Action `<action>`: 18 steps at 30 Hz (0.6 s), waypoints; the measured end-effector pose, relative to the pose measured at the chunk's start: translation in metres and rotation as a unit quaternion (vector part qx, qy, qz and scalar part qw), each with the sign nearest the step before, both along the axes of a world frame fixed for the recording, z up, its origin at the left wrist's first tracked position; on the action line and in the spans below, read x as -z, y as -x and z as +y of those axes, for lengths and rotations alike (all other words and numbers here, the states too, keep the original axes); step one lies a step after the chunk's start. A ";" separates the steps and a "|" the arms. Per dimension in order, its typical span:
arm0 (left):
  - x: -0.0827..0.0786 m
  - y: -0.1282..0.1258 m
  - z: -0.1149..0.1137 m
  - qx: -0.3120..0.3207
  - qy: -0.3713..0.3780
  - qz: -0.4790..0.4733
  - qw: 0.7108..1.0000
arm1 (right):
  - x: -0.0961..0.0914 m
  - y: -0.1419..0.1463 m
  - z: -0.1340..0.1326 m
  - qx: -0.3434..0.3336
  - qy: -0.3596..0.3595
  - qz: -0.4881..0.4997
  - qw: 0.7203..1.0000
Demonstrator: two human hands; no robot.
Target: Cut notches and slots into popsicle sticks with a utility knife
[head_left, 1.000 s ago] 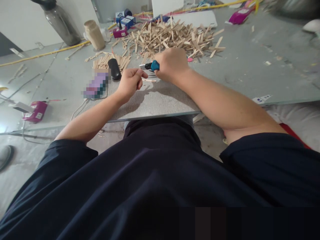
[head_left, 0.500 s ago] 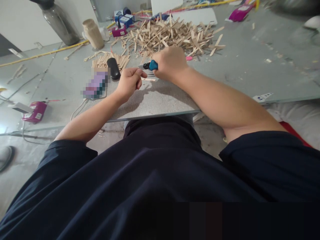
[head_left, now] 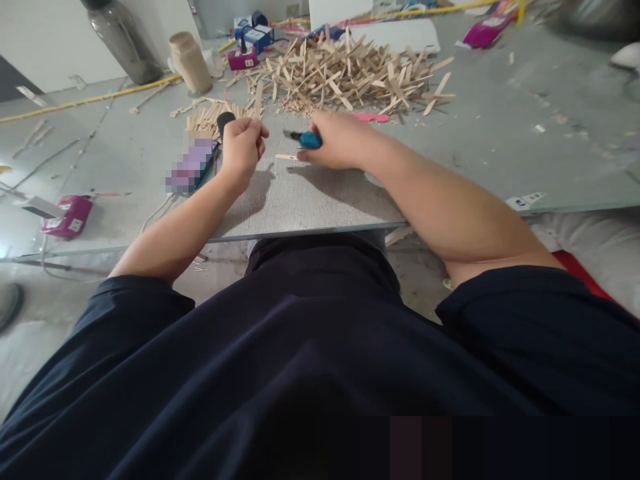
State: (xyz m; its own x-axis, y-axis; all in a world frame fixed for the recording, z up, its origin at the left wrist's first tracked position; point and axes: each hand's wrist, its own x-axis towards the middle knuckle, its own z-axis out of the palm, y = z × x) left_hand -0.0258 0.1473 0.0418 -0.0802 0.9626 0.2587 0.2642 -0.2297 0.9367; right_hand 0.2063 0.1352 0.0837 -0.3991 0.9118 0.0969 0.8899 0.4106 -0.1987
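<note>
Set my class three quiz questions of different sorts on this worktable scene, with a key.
1. True or false: the right hand grips the blue-handled knife.
2. Where does the short loose stick lie? A on the grey mat; B inside a jar; C on the floor.
3. Fill in: the black case lies right beside the ____ hand.
Key: 1 true; 2 A; 3 left hand.
</note>
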 end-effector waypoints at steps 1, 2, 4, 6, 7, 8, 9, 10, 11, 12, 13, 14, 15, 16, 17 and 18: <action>-0.001 0.003 0.003 -0.004 0.002 0.010 1.000 | 0.002 0.003 -0.003 -0.023 0.018 -0.015 0.999; -0.002 0.006 0.005 -0.006 0.002 0.020 1.000 | 0.004 0.006 -0.006 -0.042 0.029 -0.032 0.998; -0.003 0.008 0.005 -0.011 0.003 0.035 0.999 | 0.006 0.011 -0.012 -0.060 0.039 -0.057 0.996; -0.004 0.005 0.002 -0.009 -0.001 0.041 0.999 | 0.007 0.015 -0.016 -0.061 0.045 -0.073 0.994; -0.005 0.002 -0.001 -0.006 -0.004 0.042 0.999 | 0.007 0.015 -0.016 -0.060 0.050 -0.081 0.994; -0.006 -0.001 -0.004 0.001 -0.007 0.042 0.999 | 0.007 0.015 -0.016 -0.061 0.057 -0.086 0.993; -0.006 -0.004 -0.007 0.007 -0.011 0.040 0.999 | 0.006 0.015 -0.015 -0.067 0.064 -0.083 0.992; -0.008 -0.006 -0.010 0.014 -0.014 0.037 0.999 | 0.006 0.014 -0.012 -0.074 0.069 -0.071 0.992; -0.009 -0.008 -0.013 0.021 -0.018 0.035 0.999 | 0.006 0.013 -0.010 -0.078 0.067 -0.053 0.993; -0.010 -0.010 -0.015 0.026 -0.020 0.033 0.999 | 0.006 0.011 -0.006 -0.075 0.059 -0.034 0.995; -0.011 -0.011 -0.017 0.030 -0.021 0.031 0.999 | 0.007 0.010 -0.003 -0.064 0.046 -0.020 0.997; -0.011 -0.011 -0.018 0.034 -0.022 0.029 0.999 | 0.008 0.008 0.001 -0.049 0.031 -0.014 0.998; -0.012 -0.011 -0.019 0.036 -0.022 0.029 0.999 | 0.010 0.007 0.004 -0.032 0.018 -0.017 0.999; -0.011 -0.011 -0.019 0.039 -0.023 0.029 0.999 | 0.011 0.007 0.007 -0.020 0.011 -0.024 0.999; -0.011 -0.010 -0.018 0.043 -0.026 0.031 0.998 | 0.014 0.007 0.009 -0.014 0.009 -0.031 0.999; -0.010 -0.009 -0.018 0.048 -0.029 0.033 0.998 | 0.016 0.007 0.011 -0.012 0.008 -0.037 0.999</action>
State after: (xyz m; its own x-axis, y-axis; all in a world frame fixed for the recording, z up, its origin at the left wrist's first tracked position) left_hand -0.0165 0.1298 0.0518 0.0307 0.9482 0.3162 0.2994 -0.3106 0.9022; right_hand 0.1989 0.1462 0.0679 -0.4270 0.9028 0.0509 0.8922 0.4298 -0.1388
